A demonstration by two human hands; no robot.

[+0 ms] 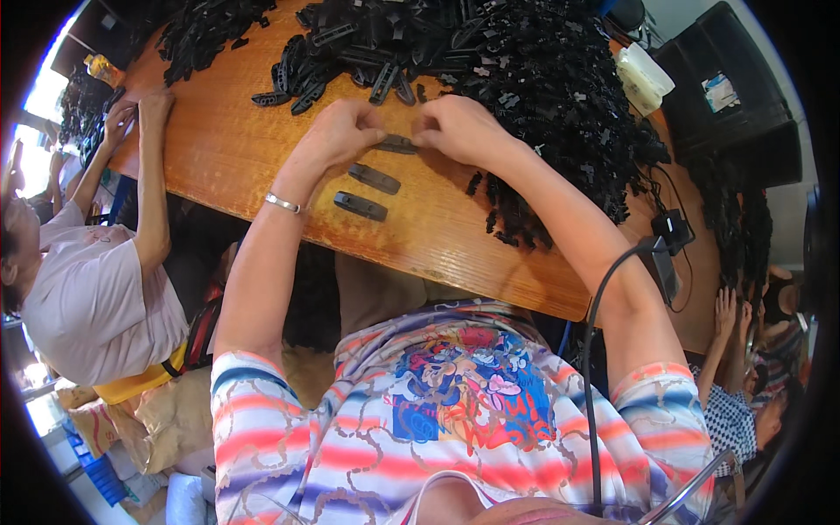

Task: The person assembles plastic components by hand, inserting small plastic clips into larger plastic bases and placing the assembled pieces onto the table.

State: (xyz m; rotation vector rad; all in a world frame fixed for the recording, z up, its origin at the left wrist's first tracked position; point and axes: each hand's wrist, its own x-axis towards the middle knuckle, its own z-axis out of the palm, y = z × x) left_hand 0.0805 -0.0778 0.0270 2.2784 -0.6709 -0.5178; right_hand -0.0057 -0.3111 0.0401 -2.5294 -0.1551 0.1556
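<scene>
On the wooden table, my left hand and my right hand face each other, fingers pinched. Between them lies a dark, elongated plastic piece, its left end at my left fingertips and its right end at my right ones. My fingers partly cover both ends. Closer to me are two similar pieces, an upper elongated piece and a lower elongated piece, lying roughly parallel. Whether a smaller part is between my fingers is hidden.
A large heap of small black parts covers the table's right side. Longer black plastic pieces are piled beyond my hands. A black cable with an adapter hangs at the right. Co-workers sit left and right; a white container stands far right.
</scene>
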